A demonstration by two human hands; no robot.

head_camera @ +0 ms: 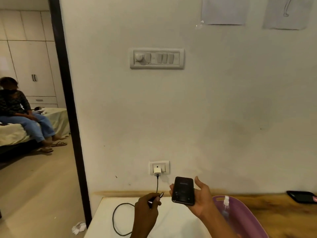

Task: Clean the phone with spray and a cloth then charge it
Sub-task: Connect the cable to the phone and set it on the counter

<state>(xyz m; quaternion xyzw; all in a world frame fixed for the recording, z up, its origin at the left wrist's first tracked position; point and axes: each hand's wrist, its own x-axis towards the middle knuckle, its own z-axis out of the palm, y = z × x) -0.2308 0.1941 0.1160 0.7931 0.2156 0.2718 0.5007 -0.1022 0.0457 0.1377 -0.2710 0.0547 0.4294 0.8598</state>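
My right hand (199, 197) holds a black phone (183, 190) upright above the table, its dim screen facing me. My left hand (147, 206) pinches the plug end of a dark charging cable (114, 219), with the tip pointing toward the phone and a small gap between them. The cable loops on the white table and runs up to a white charger (157, 171) plugged into the wall socket (159, 167). A clear spray bottle (225, 206) lies in a purple tray (243, 213) behind my right forearm. No cloth is visible.
A second dark phone or case (301, 196) lies on the wooden surface (283, 213) at the right. A switch panel (157, 58) is on the wall above. Through the doorway on the left a person (18, 110) sits on a bed. Crumpled paper (78, 227) lies on the floor.
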